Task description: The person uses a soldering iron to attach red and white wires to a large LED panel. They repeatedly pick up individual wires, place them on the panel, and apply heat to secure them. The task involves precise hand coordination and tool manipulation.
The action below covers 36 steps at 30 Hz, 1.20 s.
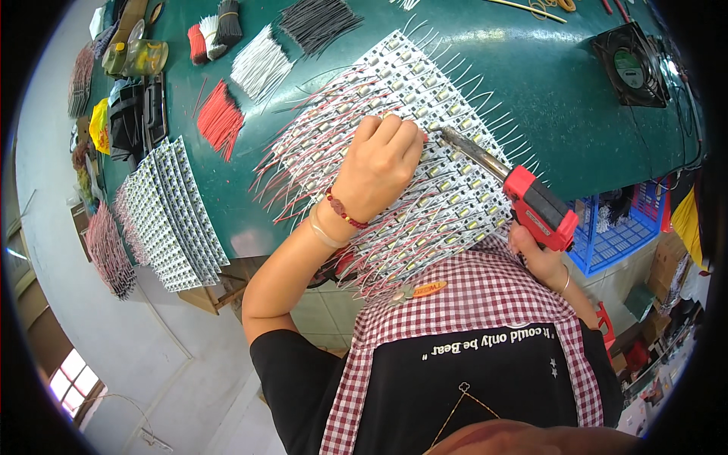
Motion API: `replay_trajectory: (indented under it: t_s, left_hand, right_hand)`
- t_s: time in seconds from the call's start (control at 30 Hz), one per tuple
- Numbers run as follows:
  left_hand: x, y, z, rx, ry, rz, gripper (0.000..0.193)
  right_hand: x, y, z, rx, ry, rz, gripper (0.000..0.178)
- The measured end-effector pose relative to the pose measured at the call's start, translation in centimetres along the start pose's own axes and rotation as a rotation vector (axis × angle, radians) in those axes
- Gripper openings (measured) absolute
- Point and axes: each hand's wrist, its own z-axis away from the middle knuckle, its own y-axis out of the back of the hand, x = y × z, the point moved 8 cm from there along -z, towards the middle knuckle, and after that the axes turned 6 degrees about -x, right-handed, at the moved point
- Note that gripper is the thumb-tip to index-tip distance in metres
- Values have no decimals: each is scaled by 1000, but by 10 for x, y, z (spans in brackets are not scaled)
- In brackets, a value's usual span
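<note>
In front of me lies a large panel of white circuit boards (455, 110), set with rows of small yellowish components. Red and white wires fringe its left side, and pale wires stick out along the right edge. My left hand (383, 159) rests over the panel's middle with its fingers pinched together; what they hold is hidden. My right hand (538, 254) is wrapped round the handle of a red and black soldering gun (542, 208). The gun's metal tip points left and ends just beside my left fingertips, at the board surface.
Bundles of red wires (221, 120), white wires (261, 64) and black wires (320, 24) lie on the green table (561, 98). Stacked boards (174, 216) sit at the left edge. A black fan (631, 64) stands far right, above a blue crate (618, 235).
</note>
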Motion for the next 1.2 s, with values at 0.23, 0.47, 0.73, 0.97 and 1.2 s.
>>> replay_trajectory:
  t_s: [0.23, 0.47, 0.73, 0.97, 1.2]
  left_hand:
    - [-4, 0, 2, -10, 22, 20, 17]
    - [-6, -2, 5, 1, 42, 66, 20]
    - [-5, -2, 3, 23, 34, 70, 16]
    - [-3, -6, 3, 3, 8, -25, 11]
    - [-2, -3, 0, -20, -8, -113, 10]
  right_hand:
    - [3, 0, 1, -2, -35, -60, 19]
    - [27, 1, 7, 43, -121, -66, 17]
    - [11, 2, -3, 52, 4, 140, 22]
    - [5, 0, 0, 21, 1, 16, 18]
    - [12, 2, 8, 67, 11, -32, 21]
